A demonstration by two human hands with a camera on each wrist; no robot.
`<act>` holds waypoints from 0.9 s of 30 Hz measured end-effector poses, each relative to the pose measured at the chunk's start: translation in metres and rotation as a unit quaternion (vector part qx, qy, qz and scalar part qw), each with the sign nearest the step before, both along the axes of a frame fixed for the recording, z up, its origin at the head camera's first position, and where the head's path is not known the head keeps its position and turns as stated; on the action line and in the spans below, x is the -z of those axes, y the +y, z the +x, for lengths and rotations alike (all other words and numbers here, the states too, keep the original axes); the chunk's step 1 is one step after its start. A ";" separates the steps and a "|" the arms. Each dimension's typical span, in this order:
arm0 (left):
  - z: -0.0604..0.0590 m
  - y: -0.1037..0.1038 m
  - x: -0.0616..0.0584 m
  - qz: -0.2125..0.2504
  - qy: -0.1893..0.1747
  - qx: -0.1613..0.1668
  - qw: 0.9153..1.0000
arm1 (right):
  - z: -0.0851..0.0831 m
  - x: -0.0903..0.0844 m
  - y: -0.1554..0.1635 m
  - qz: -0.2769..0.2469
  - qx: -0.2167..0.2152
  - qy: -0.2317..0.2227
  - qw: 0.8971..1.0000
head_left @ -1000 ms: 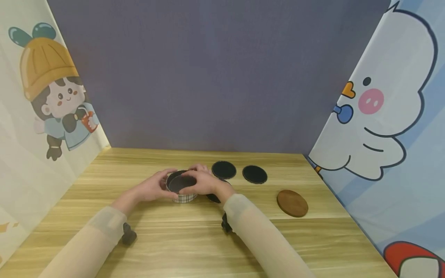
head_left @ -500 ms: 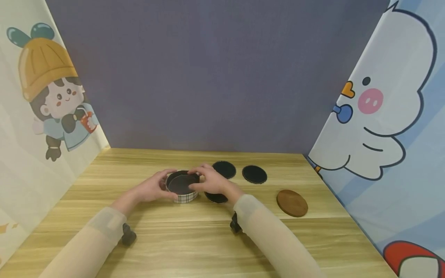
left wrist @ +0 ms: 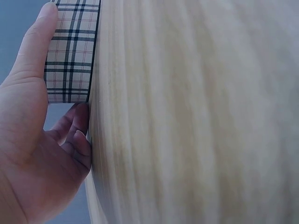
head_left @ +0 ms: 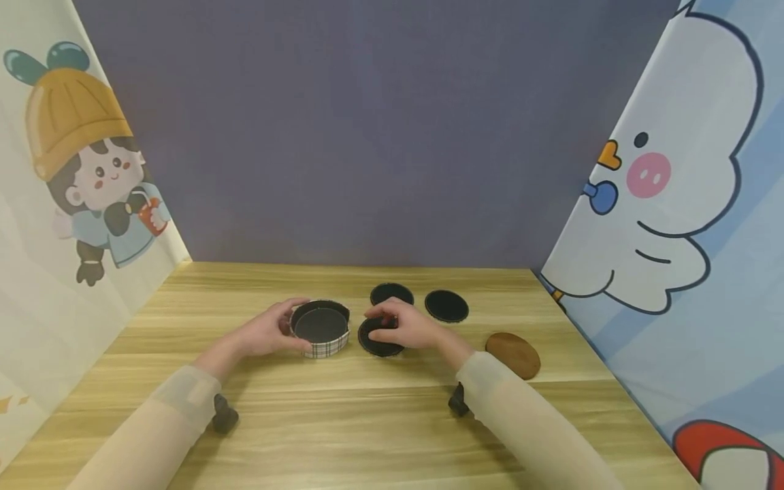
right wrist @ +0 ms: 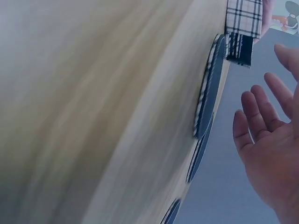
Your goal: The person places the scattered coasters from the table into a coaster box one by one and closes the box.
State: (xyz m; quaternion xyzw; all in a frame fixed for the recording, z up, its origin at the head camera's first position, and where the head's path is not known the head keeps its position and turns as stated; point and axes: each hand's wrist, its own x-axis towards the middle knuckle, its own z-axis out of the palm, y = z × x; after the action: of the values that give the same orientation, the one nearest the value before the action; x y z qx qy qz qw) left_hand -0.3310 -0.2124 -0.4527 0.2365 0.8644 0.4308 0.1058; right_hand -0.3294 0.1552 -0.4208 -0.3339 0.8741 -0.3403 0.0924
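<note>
Landmark: small round plaid-walled paper box [head_left: 321,331] on the pale wooden table [head_left: 343,422]
Left hand [head_left: 267,331]: thumb and fingers curled round the box's left wall, holding it
Right hand [head_left: 409,328]: just right of the box, fingers loosely spread over the nearest black round fabric coaster [head_left: 378,338], touching it from above and gripping nothing
Handling: the coaster looks light, thin and floppy; best pinched at its rim, since a flat disc is hard to lift from the middle
Box contents: one dark disc lies flat inside
Beyond the box: two more black coasters [head_left: 392,294], a brown round one [head_left: 513,354] farther right
</note>
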 end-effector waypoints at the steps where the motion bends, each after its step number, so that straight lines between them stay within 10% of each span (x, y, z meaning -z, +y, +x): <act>1: 0.000 0.000 0.000 0.003 0.000 0.001 1.000 | 0.001 0.000 0.004 0.000 0.002 -0.002 1.000; 27: 0.000 -0.003 0.000 0.001 -0.013 -0.003 1.000 | 0.002 0.020 0.037 0.114 0.059 -0.013 0.992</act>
State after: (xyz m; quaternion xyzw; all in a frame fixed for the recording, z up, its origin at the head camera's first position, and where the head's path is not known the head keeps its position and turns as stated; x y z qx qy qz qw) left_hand -0.3307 -0.2149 -0.4531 0.2280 0.8635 0.4348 0.1156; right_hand -0.3277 0.1927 -0.4404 -0.2644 0.9241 -0.2478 0.1214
